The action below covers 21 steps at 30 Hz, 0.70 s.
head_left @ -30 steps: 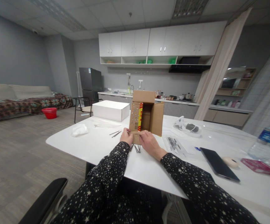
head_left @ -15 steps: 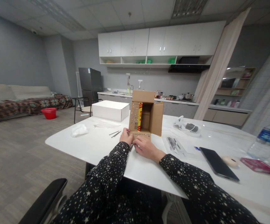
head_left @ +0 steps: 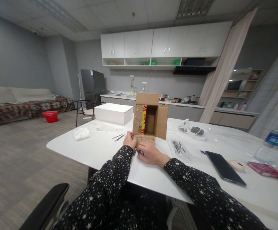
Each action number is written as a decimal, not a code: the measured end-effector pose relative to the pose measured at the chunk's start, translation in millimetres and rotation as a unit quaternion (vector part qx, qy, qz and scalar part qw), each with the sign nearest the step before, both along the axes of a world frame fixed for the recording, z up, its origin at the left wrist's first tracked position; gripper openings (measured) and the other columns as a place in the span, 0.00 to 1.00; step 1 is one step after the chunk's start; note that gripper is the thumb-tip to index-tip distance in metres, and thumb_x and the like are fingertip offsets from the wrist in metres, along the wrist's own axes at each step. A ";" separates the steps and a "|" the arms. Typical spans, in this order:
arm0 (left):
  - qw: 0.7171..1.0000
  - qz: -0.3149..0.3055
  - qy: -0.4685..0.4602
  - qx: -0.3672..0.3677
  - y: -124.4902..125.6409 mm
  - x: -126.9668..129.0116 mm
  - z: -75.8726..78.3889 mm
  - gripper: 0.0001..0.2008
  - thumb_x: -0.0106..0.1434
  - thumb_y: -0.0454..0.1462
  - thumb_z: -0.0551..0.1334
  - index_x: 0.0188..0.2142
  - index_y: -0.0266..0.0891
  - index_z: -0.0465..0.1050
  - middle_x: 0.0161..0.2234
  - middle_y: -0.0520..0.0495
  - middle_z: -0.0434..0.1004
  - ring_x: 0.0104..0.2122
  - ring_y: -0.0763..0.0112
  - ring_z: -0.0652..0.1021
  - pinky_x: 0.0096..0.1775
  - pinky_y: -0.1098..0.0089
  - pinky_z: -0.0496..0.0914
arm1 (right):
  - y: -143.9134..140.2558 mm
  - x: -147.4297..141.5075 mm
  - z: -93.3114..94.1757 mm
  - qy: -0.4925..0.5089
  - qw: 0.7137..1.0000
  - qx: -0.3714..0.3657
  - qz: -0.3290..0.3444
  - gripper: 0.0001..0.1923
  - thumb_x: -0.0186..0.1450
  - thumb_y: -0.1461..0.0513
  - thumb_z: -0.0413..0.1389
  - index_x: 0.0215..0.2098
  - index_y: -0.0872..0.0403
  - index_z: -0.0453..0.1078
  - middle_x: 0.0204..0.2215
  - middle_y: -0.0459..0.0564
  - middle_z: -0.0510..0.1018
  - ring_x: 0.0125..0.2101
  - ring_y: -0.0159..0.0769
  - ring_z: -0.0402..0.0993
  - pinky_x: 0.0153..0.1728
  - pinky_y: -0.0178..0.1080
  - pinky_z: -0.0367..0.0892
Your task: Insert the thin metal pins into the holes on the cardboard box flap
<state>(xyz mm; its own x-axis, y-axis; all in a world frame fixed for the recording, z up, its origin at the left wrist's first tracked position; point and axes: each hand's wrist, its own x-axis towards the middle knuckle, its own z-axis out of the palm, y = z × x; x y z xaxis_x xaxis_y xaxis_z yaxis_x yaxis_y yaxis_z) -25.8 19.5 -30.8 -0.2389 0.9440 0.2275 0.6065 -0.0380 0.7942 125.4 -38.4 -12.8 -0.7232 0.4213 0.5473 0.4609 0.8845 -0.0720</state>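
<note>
An open brown cardboard box (head_left: 150,118) is stood on the glossy white tabletop (head_left: 105,147), its mouth turned to the near side, apparently so its dotted lower flap (head_left: 148,139) can be reached. The flap's left edge is pinched by the nearly closed left hand (head_left: 129,140), presumably for steadiness. The right hand (head_left: 149,152) is curled just before the flap; whether anything is gripped cannot be told. Two slim grey metal rods (head_left: 119,138) are laid left of the box, seemingly for easy reach.
</note>
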 end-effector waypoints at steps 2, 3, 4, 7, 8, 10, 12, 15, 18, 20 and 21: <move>1.000 -0.002 0.000 0.006 -1.0 0.0 0.1 0.10 0.54 0.35 0.56 0.37 0.43 0.60 0.31 0.50 0.73 0.29 0.70 0.73 0.33 0.71 0.65 | -0.2 -0.1 -0.3 -0.007 1.000 -0.003 -0.002 0.04 0.57 0.68 0.51 0.30 0.54 0.65 0.29 0.49 0.70 0.31 0.35 0.64 0.36 0.37 0.61; 1.000 -0.004 0.000 0.010 -1.5 -0.1 0.2 0.09 0.55 0.35 0.56 0.37 0.43 0.60 0.31 0.50 0.74 0.29 0.71 0.74 0.33 0.71 0.65 | -0.4 -0.1 -0.3 -0.010 1.000 -0.004 -0.003 0.04 0.57 0.68 0.51 0.30 0.54 0.65 0.28 0.49 0.69 0.31 0.35 0.64 0.35 0.37 0.61; 1.000 -0.005 -0.001 0.013 -1.7 -0.2 0.3 0.09 0.55 0.35 0.56 0.37 0.43 0.60 0.32 0.50 0.74 0.29 0.71 0.74 0.33 0.71 0.65 | -0.5 -0.2 -0.3 -0.013 1.000 -0.006 -0.004 0.04 0.57 0.68 0.51 0.30 0.54 0.65 0.28 0.49 0.69 0.31 0.35 0.64 0.35 0.37 0.60; 1.000 -0.003 0.001 0.006 -1.4 -0.4 0.7 0.09 0.55 0.35 0.56 0.38 0.43 0.60 0.32 0.50 0.74 0.29 0.71 0.74 0.33 0.71 0.65 | -0.7 -0.5 -0.1 -0.022 1.000 -0.011 -0.007 0.03 0.57 0.67 0.51 0.29 0.54 0.65 0.27 0.49 0.69 0.30 0.34 0.63 0.34 0.37 0.60; 1.000 0.000 0.001 0.001 -1.1 -0.6 0.8 0.10 0.55 0.35 0.56 0.38 0.43 0.61 0.33 0.50 0.74 0.29 0.71 0.74 0.33 0.71 0.65 | -0.7 -0.5 -0.1 -0.024 1.000 -0.013 -0.008 0.03 0.57 0.67 0.51 0.28 0.54 0.65 0.27 0.49 0.69 0.30 0.34 0.63 0.35 0.37 0.60; 1.000 0.002 0.002 -0.002 -0.9 -0.8 0.9 0.10 0.55 0.36 0.56 0.38 0.43 0.60 0.33 0.49 0.74 0.29 0.70 0.74 0.33 0.71 0.65 | -0.5 -0.4 -0.1 -0.028 0.999 -0.014 -0.009 0.03 0.57 0.67 0.51 0.28 0.54 0.65 0.27 0.48 0.69 0.30 0.34 0.63 0.35 0.37 0.60; 1.000 -0.003 0.002 0.005 -1.3 -0.9 1.2 0.10 0.54 0.36 0.56 0.38 0.43 0.60 0.32 0.49 0.74 0.29 0.70 0.74 0.34 0.70 0.65 | -0.3 -0.3 -0.4 -0.028 0.999 -0.014 -0.010 0.03 0.57 0.67 0.51 0.28 0.54 0.65 0.28 0.48 0.69 0.31 0.34 0.63 0.35 0.37 0.60; 1.000 -0.009 0.001 0.011 -2.5 -0.9 1.5 0.10 0.54 0.36 0.56 0.37 0.43 0.60 0.32 0.50 0.73 0.29 0.70 0.73 0.34 0.70 0.65 | -0.1 -0.1 -0.8 -0.027 0.999 -0.016 -0.009 0.03 0.57 0.67 0.51 0.28 0.54 0.65 0.28 0.49 0.69 0.31 0.34 0.63 0.35 0.37 0.60; 1.000 -0.005 0.001 0.010 -2.9 -0.8 1.7 0.10 0.54 0.36 0.56 0.37 0.43 0.60 0.32 0.50 0.73 0.29 0.70 0.73 0.33 0.71 0.65 | -0.2 0.0 -0.5 -0.025 1.000 -0.017 -0.007 0.03 0.58 0.67 0.52 0.29 0.54 0.66 0.28 0.49 0.69 0.31 0.34 0.64 0.35 0.37 0.60; 1.000 -0.005 0.001 0.014 -2.7 -0.7 1.6 0.09 0.54 0.35 0.56 0.37 0.43 0.60 0.32 0.49 0.73 0.29 0.70 0.73 0.33 0.70 0.65 | -0.5 0.1 0.1 -0.024 1.000 -0.016 -0.008 0.03 0.58 0.67 0.51 0.29 0.54 0.66 0.28 0.49 0.70 0.31 0.34 0.64 0.35 0.37 0.61; 1.000 -0.007 0.001 0.016 -2.6 -0.7 1.5 0.09 0.54 0.35 0.55 0.36 0.43 0.60 0.32 0.49 0.73 0.29 0.70 0.73 0.33 0.70 0.65 | -0.7 0.1 0.5 -0.023 1.000 -0.016 -0.008 0.03 0.58 0.67 0.51 0.29 0.54 0.66 0.28 0.49 0.70 0.32 0.35 0.64 0.35 0.37 0.61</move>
